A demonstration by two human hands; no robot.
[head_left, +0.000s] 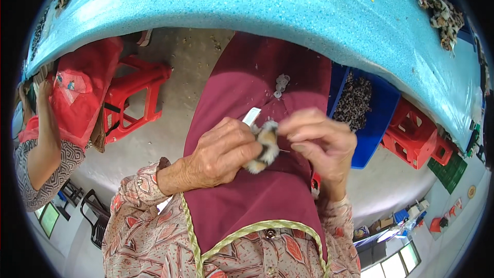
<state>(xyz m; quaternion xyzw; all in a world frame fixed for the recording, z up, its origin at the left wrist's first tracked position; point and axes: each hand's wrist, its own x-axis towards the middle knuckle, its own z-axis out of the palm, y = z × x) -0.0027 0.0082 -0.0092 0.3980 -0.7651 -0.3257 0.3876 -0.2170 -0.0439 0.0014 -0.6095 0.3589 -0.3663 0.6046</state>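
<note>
A small spotted plush piece (268,146) is pinched between the thumb and fingers of the left hand (218,152), over the maroon apron (226,92). Its left part is covered by the grip; the rest protrudes rightward. A white label (251,116) is partly hidden by the fingers. The right hand (324,141), beside the piece, is motion-blurred; whether anything is gripped there cannot be told.

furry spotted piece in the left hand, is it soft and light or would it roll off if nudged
The furry piece probably squashes easily, given its fluffy pile. It is likely light, since the left hand holds it by the fingers alone. Its tufty, uneven outline would probably drag on the maroon apron rather than roll freely.
</note>
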